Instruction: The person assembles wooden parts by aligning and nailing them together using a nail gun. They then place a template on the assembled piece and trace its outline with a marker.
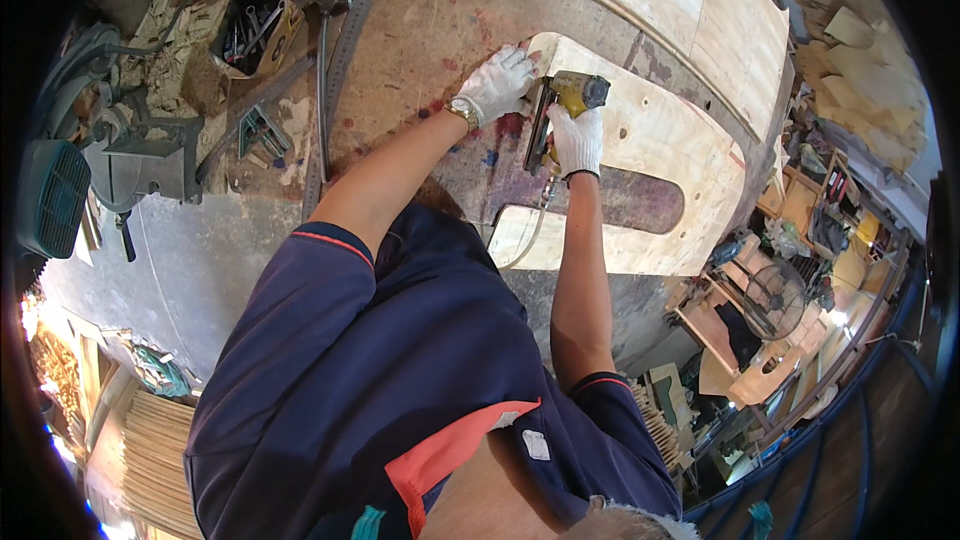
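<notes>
My right hand (pixel 577 143), in a white knit glove, is wrapped round the grip of a yellow and black air nailer (pixel 580 92). The nailer's long dark magazine lies along the left edge of a pale plywood board (pixel 660 130), and a thin air hose (pixel 540 220) runs from it back toward my body. The board has a rounded corner and a long slot with a rounded end. At its upper left corner my left hand (pixel 495 85), also gloved, has its fingers closed against the edge; the fingertips are partly hidden.
More plywood sheets (pixel 690 0) lie at the far right of the stained worktable (pixel 430 0). On the left are a metal ruler (pixel 352 40), a hammer (pixel 324 90), a box of tools (pixel 255 32) and a grey bench machine (pixel 145 160). A fan (pixel 775 300) stands among clutter at right.
</notes>
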